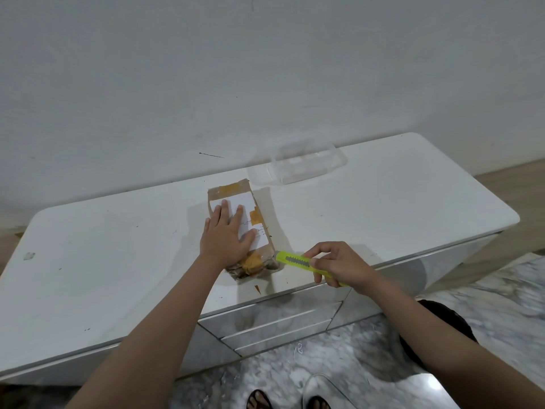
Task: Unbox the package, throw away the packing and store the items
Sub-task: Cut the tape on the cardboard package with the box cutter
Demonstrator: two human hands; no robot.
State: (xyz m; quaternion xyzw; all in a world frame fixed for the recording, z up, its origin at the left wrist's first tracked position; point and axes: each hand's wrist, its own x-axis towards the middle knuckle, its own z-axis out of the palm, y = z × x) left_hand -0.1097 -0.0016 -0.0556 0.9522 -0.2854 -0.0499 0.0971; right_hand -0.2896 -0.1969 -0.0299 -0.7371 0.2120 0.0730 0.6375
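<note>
Left hand (225,233) is flat on top of the package (242,228), fingers spread out and straight, pressing it down onto the table (118,261). Right hand (339,265) has its fingers curled round a yellow-green box cutter (298,261), thumb up on the slider part, with the cutter's front end touching the package's near right corner, just to the right of the left hand's wrist.

Counting stuff: one package, one cutter, one clear plastic container (306,165), and that's about it on the table. The package is a brown cardboard thing with a white label (247,214) under the left fingers and a few patches of orange-brown tape on it; the end nearest the left wrist looks crumpled and torn up, with more of that tape bunched there. It isn't opened enough to see what's inside, so can't tell the contents.

The clear container sits beyond both hands, further back toward the wall and apart from the package. Looks like nothing's in it, though it's see-through, so hard to be sure.

There's one small orange scrap (257,288) on the table close to the edge, just below the package, between the two forearms.
</note>
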